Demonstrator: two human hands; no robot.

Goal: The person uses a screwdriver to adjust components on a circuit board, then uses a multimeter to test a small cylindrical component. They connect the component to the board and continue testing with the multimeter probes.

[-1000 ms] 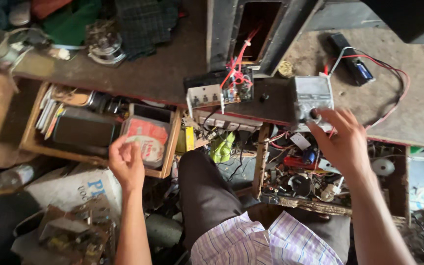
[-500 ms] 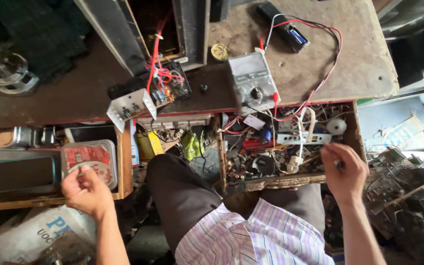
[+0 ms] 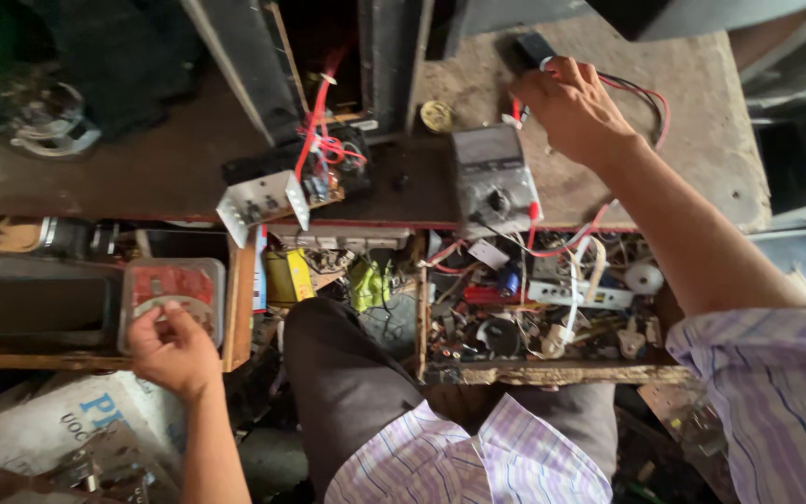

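My right hand (image 3: 573, 110) reaches far forward over the workbench and closes on the red test leads (image 3: 641, 91) beside a small black box (image 3: 534, 47). Just below it lies a grey analogue multimeter (image 3: 489, 177) with red and black wires trailing into the open drawer (image 3: 552, 373). My left hand (image 3: 172, 347) rests low at the left, fingers curled against a clear plastic box with a red insert (image 3: 172, 291); whether it pinches something small I cannot tell. A circuit board with red wires and a metal heat sink (image 3: 282, 191) sits mid-bench.
A dark open cabinet (image 3: 328, 56) stands at the back of the bench. The drawer holds several loose parts, plugs and white tape (image 3: 644, 277). A wooden tray (image 3: 235, 308) at left holds a dark tin. My dark-trousered knee (image 3: 342, 373) fills the centre. A printed sack (image 3: 58, 420) lies lower left.
My right hand rose out of the drawer and went forward to the test leads at the far bench. My left hand stayed by the plastic box. The view shifted slightly.
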